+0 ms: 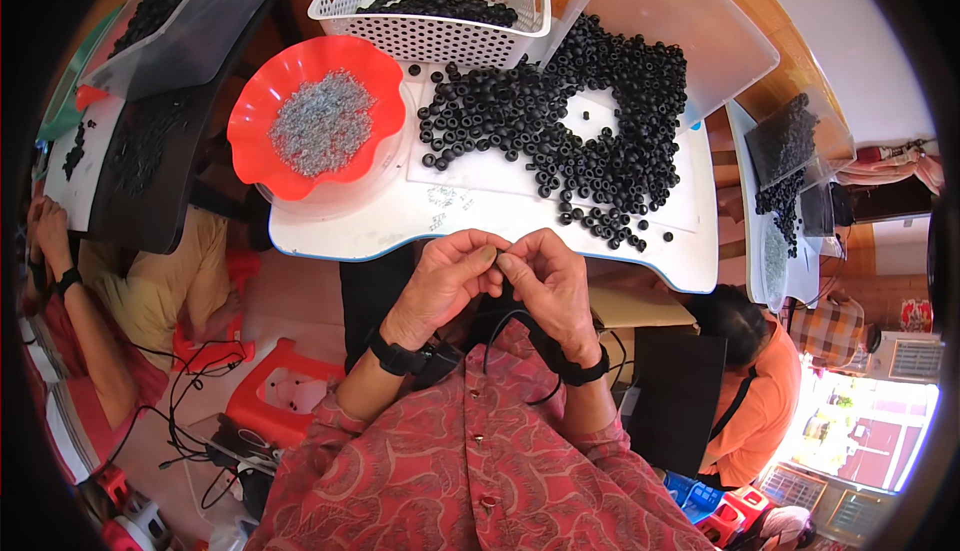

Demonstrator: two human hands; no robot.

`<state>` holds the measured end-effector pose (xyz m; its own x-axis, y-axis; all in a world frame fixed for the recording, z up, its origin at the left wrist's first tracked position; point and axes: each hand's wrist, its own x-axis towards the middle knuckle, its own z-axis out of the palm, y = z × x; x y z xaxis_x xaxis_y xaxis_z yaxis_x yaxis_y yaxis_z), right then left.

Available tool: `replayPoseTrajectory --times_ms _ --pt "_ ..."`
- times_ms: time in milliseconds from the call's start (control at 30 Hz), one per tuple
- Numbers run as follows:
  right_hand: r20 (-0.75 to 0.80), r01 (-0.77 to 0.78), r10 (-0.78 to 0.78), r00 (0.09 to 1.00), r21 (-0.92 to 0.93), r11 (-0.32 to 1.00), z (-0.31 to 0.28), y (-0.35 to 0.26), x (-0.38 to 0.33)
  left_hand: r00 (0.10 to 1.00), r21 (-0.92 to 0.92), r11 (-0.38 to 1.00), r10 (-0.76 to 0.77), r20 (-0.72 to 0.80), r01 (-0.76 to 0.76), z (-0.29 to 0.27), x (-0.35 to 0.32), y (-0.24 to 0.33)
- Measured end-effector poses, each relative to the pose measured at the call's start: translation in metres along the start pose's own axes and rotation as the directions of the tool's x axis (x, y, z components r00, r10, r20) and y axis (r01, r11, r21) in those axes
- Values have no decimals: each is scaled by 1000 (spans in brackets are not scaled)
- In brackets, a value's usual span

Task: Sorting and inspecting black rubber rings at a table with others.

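My left hand [440,286] and my right hand [551,284] meet at the near edge of the white table, fingertips pinched together. Between them shows a speck of something small and dark, mostly hidden by the fingers; its kind I cannot make out. Beyond the hands, a heap of small black round pieces with holes [500,111] spreads over the table, some loose ones lying closest to my right hand. A red wavy-rimmed bowl [245,141] at the left holds a pile of tiny grey, clear-looking bits [322,123].
Behind the heap stand a white perforated basket [440,39] with black pieces and a tipped clear bin [690,31]. Co-workers sit left and right, one in an orange top [765,401]. A red stool [285,391] and black cables [180,431] are at the lower left.
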<state>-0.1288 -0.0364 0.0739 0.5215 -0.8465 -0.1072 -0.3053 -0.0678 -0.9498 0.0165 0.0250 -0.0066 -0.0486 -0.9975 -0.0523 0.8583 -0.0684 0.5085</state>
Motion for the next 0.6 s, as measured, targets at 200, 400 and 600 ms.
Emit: replayPoseTrajectory --times_ms 200,400,600 --pt "83 -160 140 987 328 931 -9 1 4 999 -183 982 -37 16 39 4 7 -4" --pt "55 -128 116 992 323 938 -10 -1 6 998 -267 962 -62 22 66 6 12 -3" --pt "-13 -100 103 995 167 981 -4 4 9 999 -93 996 -4 -50 -1 8 11 -7"
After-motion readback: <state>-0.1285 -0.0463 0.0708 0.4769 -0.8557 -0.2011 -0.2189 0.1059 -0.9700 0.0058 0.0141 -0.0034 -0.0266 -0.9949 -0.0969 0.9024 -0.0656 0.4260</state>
